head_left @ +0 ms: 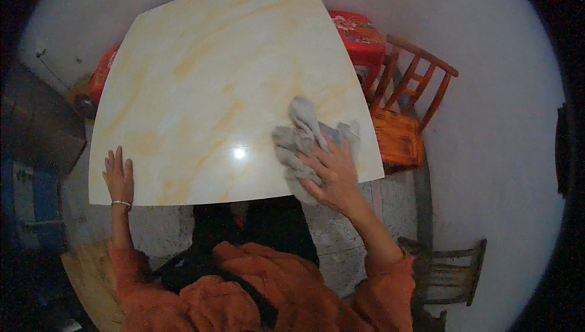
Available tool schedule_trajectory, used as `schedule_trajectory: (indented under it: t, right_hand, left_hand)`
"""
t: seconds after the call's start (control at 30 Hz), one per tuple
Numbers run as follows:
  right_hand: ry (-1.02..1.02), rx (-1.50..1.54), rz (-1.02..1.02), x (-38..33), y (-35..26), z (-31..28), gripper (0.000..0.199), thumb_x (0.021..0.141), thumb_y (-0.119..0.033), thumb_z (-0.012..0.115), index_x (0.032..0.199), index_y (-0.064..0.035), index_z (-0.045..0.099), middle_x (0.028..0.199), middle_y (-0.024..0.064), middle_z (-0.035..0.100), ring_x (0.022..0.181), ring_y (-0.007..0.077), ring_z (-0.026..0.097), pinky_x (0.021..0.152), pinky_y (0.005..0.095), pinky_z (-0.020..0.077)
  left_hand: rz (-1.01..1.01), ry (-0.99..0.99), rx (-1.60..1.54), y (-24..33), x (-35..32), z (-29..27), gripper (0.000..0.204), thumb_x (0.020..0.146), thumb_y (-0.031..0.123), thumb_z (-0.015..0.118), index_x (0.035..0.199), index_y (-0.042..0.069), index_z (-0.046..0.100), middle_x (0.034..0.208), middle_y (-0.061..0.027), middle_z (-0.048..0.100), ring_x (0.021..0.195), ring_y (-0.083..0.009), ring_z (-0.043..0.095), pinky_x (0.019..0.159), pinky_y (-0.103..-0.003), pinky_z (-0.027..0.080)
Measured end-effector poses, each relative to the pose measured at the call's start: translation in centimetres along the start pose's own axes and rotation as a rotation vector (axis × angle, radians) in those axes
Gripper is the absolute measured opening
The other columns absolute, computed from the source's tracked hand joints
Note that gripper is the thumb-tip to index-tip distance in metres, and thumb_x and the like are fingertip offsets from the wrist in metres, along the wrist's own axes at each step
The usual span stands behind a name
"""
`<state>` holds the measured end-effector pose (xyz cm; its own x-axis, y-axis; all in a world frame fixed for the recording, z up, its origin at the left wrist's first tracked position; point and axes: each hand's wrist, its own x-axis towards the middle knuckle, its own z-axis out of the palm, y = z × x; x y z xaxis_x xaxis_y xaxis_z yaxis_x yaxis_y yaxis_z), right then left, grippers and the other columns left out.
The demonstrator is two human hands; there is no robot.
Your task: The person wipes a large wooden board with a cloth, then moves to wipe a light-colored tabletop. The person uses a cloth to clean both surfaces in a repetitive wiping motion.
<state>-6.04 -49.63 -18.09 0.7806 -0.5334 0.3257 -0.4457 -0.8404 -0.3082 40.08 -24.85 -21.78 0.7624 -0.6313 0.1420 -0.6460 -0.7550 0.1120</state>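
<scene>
Orange sleeves fill the lower edge, closest to the lens, and both forearms rise from them; the dark lap between them is too dim to make out. The right hand lies flat with fingers spread, pressing down on a crumpled grey cloth near the counter's right front corner. The hand covers part of the cloth, and whether any fingers curl into it cannot be told. The left hand, with a bracelet at the wrist, rests open and palm down on the left front edge of the counter, a glossy cream slab with orange veining. A red box is partly hidden behind the counter's right edge. An orange wooden chair stands just beside it. Another chair at lower right is dim.
</scene>
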Motion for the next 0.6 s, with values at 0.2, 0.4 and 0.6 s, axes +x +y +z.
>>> schedule_trajectory:
  t: [0.2,0.4,0.6]
  right_hand:
    - [0.167,-0.209,0.204,-1.3,5.8,-0.5,0.048,0.079,-0.036,0.064,0.123,-0.0198,0.058,0.127,0.0123,0.054,0.126,0.037,0.039,0.107,0.0586,0.0179]
    - [0.236,-0.276,0.264,5.6,3.0,4.4,0.048,0.081,-0.041,0.061,0.123,-0.0179,0.058,0.127,0.0117,0.053,0.123,0.039,0.041,0.107,0.0578,0.0176]
    - [0.046,-0.052,0.013,0.4,-2.2,2.6,0.046,0.081,-0.039,0.061,0.123,-0.0199,0.058,0.127,0.0105,0.053,0.125,0.0396,0.039,0.107,0.0588,0.0154]
  left_hand:
    - [0.011,0.03,-0.032,0.4,-0.3,0.0,0.056,0.094,0.047,0.038,0.143,0.019,0.033,0.151,-0.0165,0.021,0.139,-0.0358,0.016,0.11,-0.056,0.006]
    - [0.031,0.006,-0.002,0.7,0.1,0.2,0.057,0.094,0.048,0.039,0.143,0.018,0.033,0.15,-0.0173,0.021,0.139,-0.037,0.017,0.11,-0.056,0.007]
    - [0.013,0.026,-0.005,0.5,-0.2,-0.1,0.056,0.094,0.046,0.041,0.143,0.02,0.032,0.15,-0.0162,0.022,0.139,-0.0373,0.017,0.11,-0.056,0.008]
